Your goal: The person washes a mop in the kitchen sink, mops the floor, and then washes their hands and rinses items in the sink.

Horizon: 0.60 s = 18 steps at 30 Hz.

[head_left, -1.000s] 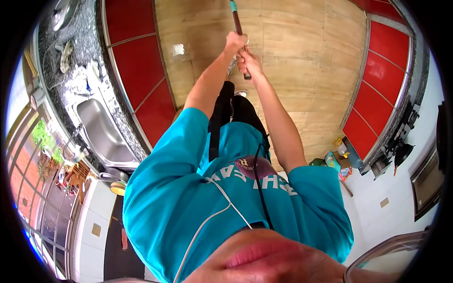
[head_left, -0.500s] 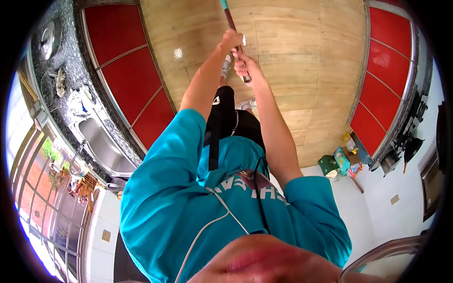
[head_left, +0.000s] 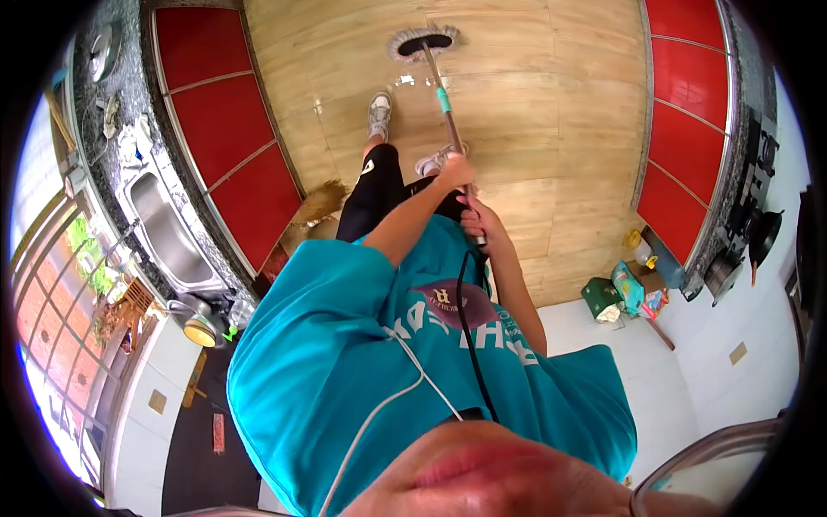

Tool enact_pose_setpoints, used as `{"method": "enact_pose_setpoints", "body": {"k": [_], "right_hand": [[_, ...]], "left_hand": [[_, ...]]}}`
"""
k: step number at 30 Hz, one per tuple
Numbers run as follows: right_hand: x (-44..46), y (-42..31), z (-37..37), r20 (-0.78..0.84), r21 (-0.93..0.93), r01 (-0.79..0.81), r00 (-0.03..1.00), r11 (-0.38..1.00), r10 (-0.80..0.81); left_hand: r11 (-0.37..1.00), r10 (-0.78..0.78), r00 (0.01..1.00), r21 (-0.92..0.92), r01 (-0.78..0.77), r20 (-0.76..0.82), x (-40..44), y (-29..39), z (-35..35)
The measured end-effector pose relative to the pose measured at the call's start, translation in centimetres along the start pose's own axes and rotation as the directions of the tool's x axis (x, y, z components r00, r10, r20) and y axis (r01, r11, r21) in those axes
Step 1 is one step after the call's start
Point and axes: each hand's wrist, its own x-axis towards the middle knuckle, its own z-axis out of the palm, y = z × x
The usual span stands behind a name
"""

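Note:
A mop [head_left: 447, 112] with a grey fringed head rests on the tiled floor beyond the feet, its handle slanting back toward my body. My left hand [head_left: 457, 172] is wrapped round the brown part of the handle, below the turquoise band. Close to the handle's near end, my right hand [head_left: 484, 222] grips it with curled fingers, just below my left hand. Both hands are in front of my waist. Wet, shiny patches show on the floor [head_left: 517, 129] near the mop head.
Red cabinets [head_left: 222, 129] and a counter with a steel sink [head_left: 168, 228] run along the left. More red cabinets [head_left: 685, 146] stand on the right. Bags [head_left: 627, 289] and a green box [head_left: 602, 298] lie at the lower right. My shoes [head_left: 379, 116] are on the floor.
Both hands have come back toward my waist with the handle. The mop head has come into view at the top, and my feet show more fully.

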Motion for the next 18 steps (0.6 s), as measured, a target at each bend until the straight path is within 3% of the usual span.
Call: {"method": "enact_pose_setpoints", "body": {"k": [2, 3, 4, 5, 7, 9, 11, 12, 13, 15, 16, 18], "right_hand": [[-3.3, -0.2, -1.2, 0.026, 0.219, -0.059, 0.998, 0.974, 0.054], [-4.0, -0.3, -1.2, 0.03, 0.212, -0.06, 0.998, 0.975, 0.055], [-4.5, -0.3, -1.1, 0.044, 0.238, -0.06, 0.998, 0.969, 0.051], [-4.7, -0.3, -1.0, 0.056, 0.268, -0.056, 0.998, 0.962, 0.042], [-4.2, -0.3, -0.5, 0.049, 0.16, -0.019, 0.999, 0.987, 0.011], [-2.3, -0.9, -0.3, 0.02, 0.069, 0.048, 0.999, 0.996, -0.05], [-0.4, -2.5, -0.5, 0.019, 0.109, 0.009, 1.0, 0.994, -0.011], [0.7, -3.8, -0.3, 0.102, 0.121, -0.013, 0.995, 0.993, 0.0], [1.9, -5.4, 0.1, 0.187, 0.127, -0.033, 0.982, 0.991, 0.009], [3.5, -8.8, 3.8, 0.138, 0.055, 0.006, 0.99, 0.998, -0.013], [4.6, -10.7, 5.3, 0.123, 0.034, 0.012, 0.992, 0.999, -0.016], [6.6, -14.3, 8.6, 0.103, 0.01, 0.022, 0.994, 1.0, -0.022]], "left_hand": [[0.98, 0.174, 0.967, -0.131, -0.151, 0.188, -0.2, -1.8, 3.6], [0.929, 0.049, 0.988, -0.369, 0.009, 0.148, -2.6, 0.7, 3.5], [0.796, -0.079, 0.987, -0.587, 0.149, 0.143, -4.6, 3.2, 3.1], [0.798, -0.074, 0.987, -0.585, 0.143, 0.142, -5.6, 4.6, 2.2], [0.698, -0.241, 0.957, -0.656, 0.286, 0.162, -7.4, 6.9, -0.1], [0.714, -0.245, 0.965, -0.658, 0.241, 0.088, -6.8, 8.2, -1.6], [0.768, -0.127, 0.984, -0.64, 0.017, -0.126, -3.8, 7.2, -0.9], [0.75, -0.179, 0.983, -0.652, 0.114, -0.034, -3.0, 8.2, -2.3], [0.756, -0.15, 0.987, -0.651, 0.074, -0.061, -0.7, 8.2, -3.0], [0.803, -0.192, 0.978, -0.587, 0.108, -0.083, 2.3, 10.6, -6.7], [0.819, -0.118, 0.976, -0.573, -0.009, -0.184, 5.4, 10.4, -7.8], [0.822, -0.154, 0.986, -0.562, 0.091, -0.067, 7.0, 15.2, -13.6]]}}
